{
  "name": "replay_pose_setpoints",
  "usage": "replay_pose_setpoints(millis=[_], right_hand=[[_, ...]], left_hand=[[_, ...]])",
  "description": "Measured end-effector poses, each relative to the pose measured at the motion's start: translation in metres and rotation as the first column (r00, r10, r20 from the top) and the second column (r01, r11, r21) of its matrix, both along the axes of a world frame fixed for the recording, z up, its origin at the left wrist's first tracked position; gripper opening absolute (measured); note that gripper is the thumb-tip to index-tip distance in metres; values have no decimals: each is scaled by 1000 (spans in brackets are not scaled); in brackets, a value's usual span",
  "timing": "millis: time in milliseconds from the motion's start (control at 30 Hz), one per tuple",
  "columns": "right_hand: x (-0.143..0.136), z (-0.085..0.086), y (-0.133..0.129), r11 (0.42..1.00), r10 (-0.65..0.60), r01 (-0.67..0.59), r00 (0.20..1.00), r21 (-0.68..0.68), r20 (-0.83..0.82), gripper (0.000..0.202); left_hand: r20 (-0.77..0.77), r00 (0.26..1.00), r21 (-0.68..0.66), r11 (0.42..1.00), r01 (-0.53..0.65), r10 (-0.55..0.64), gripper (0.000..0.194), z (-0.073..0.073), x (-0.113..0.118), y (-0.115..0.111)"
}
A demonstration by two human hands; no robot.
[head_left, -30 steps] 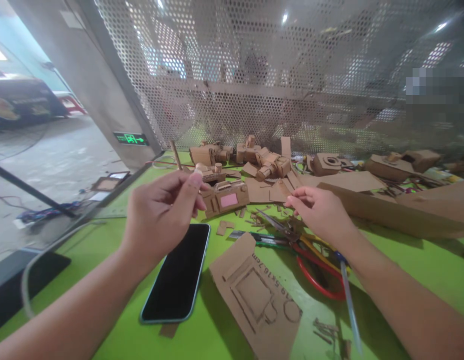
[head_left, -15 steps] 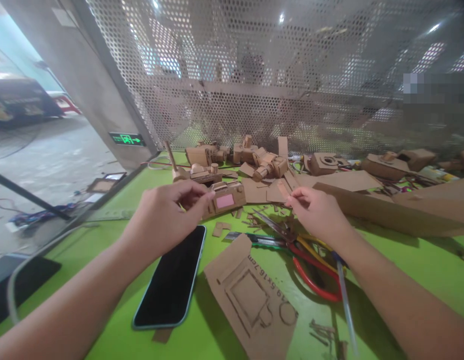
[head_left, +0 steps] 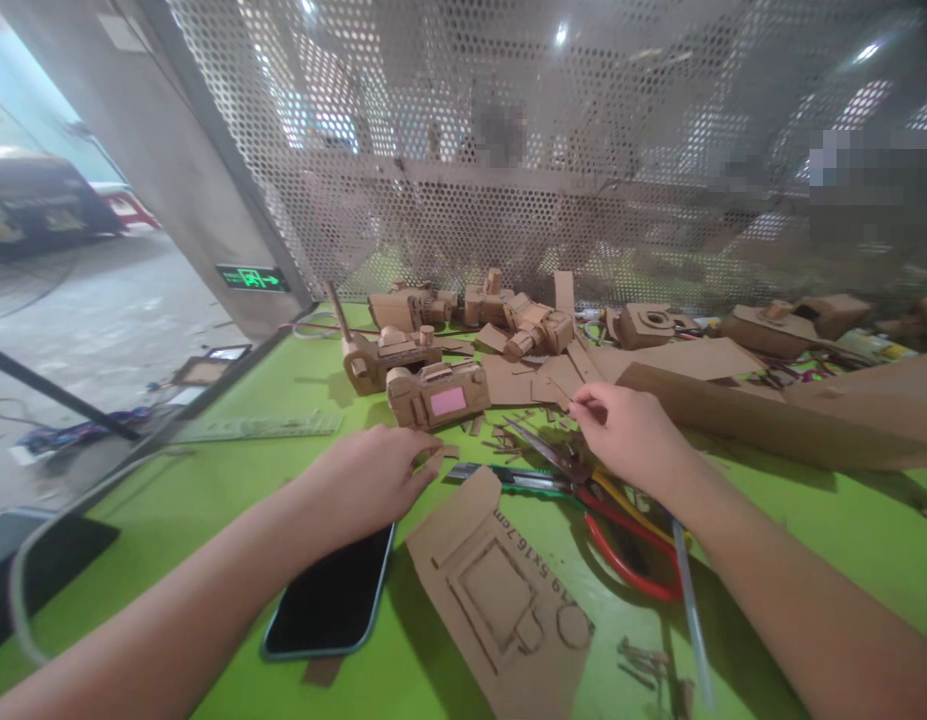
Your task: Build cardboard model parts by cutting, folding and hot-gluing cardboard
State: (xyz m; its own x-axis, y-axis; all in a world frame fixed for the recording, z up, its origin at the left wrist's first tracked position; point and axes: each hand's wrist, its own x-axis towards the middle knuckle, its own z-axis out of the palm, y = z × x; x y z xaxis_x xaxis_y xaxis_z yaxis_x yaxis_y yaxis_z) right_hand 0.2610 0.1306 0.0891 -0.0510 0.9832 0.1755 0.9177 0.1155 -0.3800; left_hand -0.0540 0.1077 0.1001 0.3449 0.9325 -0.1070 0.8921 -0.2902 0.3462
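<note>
My left hand (head_left: 369, 475) is low over the table, above the top of a smartphone (head_left: 332, 600). Its thumb and forefinger close on a small cardboard piece (head_left: 451, 452), mostly hidden by the fingertips. My right hand (head_left: 632, 430) pinches a thin cardboard strip (head_left: 562, 390) above the scraps. Between the hands stands a cardboard camera model (head_left: 474, 390) with a pink rectangle on its back. Nearer to me lie a utility knife (head_left: 527, 481), scissors with red handles (head_left: 635, 570) and a cut cardboard sheet (head_left: 463, 550) with a drawn outline and printed figures.
More cardboard models (head_left: 403, 310) line the back of the green table (head_left: 245, 480), before a perforated metal screen (head_left: 448, 190). A long folded cardboard sheet (head_left: 770, 415) lies at the right. A clear ruler (head_left: 260, 427) is at the left, and a pen (head_left: 692, 610) lies by my right forearm.
My left hand has moved from the camera model down toward me, to the small cardboard piece, uncovering the model's left side. My right hand stays nearly in place, still pinching.
</note>
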Motion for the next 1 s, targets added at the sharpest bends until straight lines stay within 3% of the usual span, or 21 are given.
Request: replay_pose_setpoints(millis=[133, 367, 500, 567, 800, 1000], right_hand=[[-2, 2, -1, 999, 20, -19, 1000, -29, 23, 20], [-5, 15, -11, 982, 150, -147, 988, -121, 23, 19], [1, 21, -18, 926, 308, -286, 950, -247, 54, 4], [6, 23, -21, 901, 361, -330, 930, -282, 66, 8], [24, 30, -29, 889, 334, -275, 937, -367, 106, 25], [25, 29, -34, 883, 274, -211, 957, -420, 97, 30]], left_hand=[[-31, 999, 0, 1000, -24, 24, 45, 0, 2, 2], [-17, 997, 19, 997, -75, 75, 23, 2, 4, 0], [76, 992, 52, 993, -104, 100, 26, 4, 1, -1], [150, 983, 74, 990, -122, 110, 27, 5, 1, 0], [439, 880, 123, 958, -260, 183, 31, 3, -1, 4], [618, 763, 62, 956, -287, 189, 31, 7, 4, 1]])
